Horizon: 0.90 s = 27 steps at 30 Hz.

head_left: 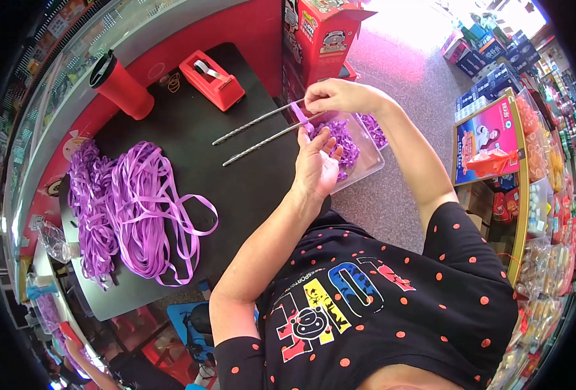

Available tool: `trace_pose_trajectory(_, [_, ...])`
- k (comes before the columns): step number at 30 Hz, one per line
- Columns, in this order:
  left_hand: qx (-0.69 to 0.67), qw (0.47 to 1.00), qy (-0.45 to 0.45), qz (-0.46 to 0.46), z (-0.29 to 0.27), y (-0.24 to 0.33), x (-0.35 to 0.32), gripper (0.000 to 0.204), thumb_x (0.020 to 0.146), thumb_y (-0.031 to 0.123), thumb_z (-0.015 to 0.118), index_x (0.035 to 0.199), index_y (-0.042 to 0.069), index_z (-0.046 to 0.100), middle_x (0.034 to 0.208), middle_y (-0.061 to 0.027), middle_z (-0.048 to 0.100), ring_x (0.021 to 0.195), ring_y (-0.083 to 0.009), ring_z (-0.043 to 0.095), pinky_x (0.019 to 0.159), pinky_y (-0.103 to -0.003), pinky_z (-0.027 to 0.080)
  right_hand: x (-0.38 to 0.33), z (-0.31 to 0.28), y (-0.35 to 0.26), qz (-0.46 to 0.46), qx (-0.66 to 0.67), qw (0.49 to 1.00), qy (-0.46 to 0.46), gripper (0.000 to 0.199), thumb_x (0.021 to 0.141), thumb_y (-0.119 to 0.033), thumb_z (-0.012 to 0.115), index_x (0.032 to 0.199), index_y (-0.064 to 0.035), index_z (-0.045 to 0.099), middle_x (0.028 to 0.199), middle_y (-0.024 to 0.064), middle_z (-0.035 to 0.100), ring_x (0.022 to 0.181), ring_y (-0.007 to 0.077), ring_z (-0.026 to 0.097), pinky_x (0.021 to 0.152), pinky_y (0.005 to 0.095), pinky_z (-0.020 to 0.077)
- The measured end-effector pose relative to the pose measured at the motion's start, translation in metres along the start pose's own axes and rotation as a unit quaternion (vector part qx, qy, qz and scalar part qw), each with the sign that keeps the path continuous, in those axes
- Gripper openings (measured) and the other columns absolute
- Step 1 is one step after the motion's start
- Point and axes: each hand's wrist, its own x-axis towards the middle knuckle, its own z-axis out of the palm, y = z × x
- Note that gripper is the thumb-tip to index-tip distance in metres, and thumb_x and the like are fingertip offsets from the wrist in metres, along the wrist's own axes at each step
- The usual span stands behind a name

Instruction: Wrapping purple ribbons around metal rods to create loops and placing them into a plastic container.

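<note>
Two thin twisted metal rods point(252, 127) lie side by side over the black table, pointing left. A purple ribbon point(299, 115) crosses them near their right ends. My left hand point(317, 162), palm turned up, has its thumb and forefinger closed on the ribbon by the nearer rod; its other fingers curl loosely. At the farther rod, my right hand point(341, 96) is closed with its fingertips pinched at the ribbon's upper end. Just beneath my hands stands a clear plastic bin point(367, 170) holding many small purple ribbon pieces point(345, 146). What fixes the rods is hidden.
Bundles of long purple ribbon point(146, 208) cover the left part of the black table point(203, 188). Behind them stand a red tumbler point(122, 91) and a red tape dispenser point(212, 81). A red carton point(327, 42) is at the back. Shelves of packaged goods line the right.
</note>
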Motion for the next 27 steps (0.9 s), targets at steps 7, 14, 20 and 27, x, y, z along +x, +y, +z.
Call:
trace_pose_trajectory(7, [-0.011, 1.0, -0.016, 0.002, 0.0, 0.0, -0.001, 0.07, 0.08, 0.011, 0.069, 0.137, 0.03, 0.031, 0.126, -0.0028, 0.04, 0.112, -0.0208, 0.036, 0.095, -0.04, 0.031, 0.036, -0.004, 0.004, 0.094, -0.128, 0.983, -0.092, 0.038, 0.084, -0.033, 0.055, 0.101, -0.0011, 0.063, 0.095, 0.0122, 0.065, 0.088, 0.0223, 0.06, 0.079, 0.0338, 0.046])
trace_pose_trajectory(14, [-0.009, 1.0, -0.008, 0.0, -0.001, 0.0, 0.0, 0.072, 0.082, 0.01, 0.066, 0.14, 0.03, 0.027, 0.127, -0.0034, 0.04, 0.111, -0.0209, 0.036, 0.095, -0.04, 0.031, 0.037, 0.002, -0.005, 0.089, -0.191, 0.975, -0.072, 0.031, 0.085, -0.029, 0.055, 0.092, -0.0003, 0.062, 0.086, 0.0116, 0.065, 0.083, 0.0215, 0.061, 0.076, 0.0341, 0.0468])
trace_pose_trajectory(20, [-0.009, 1.0, -0.009, 0.001, -0.001, -0.001, 0.0, 0.073, 0.083, 0.01, 0.065, 0.141, 0.029, 0.025, 0.128, -0.004, 0.039, 0.111, -0.0207, 0.037, 0.094, -0.039, 0.032, 0.036, 0.007, -0.003, 0.116, -0.204, 0.97, -0.061, 0.04, 0.081, -0.039, 0.059, 0.091, -0.0018, 0.066, 0.086, 0.0129, 0.066, 0.084, 0.0262, 0.063, 0.077, 0.0388, 0.0475])
trace_pose_trajectory(27, [-0.007, 1.0, -0.013, 0.008, -0.004, 0.003, -0.001, 0.072, 0.083, 0.009, 0.065, 0.141, 0.029, 0.026, 0.125, -0.0043, 0.041, 0.11, -0.0202, 0.037, 0.093, -0.039, 0.032, 0.021, 0.027, -0.014, 0.155, -0.212, 0.962, 0.071, 0.039, 0.08, -0.039, 0.065, 0.094, -0.0033, 0.068, 0.087, 0.0146, 0.067, 0.084, 0.0263, 0.065, 0.075, 0.0368, 0.0484])
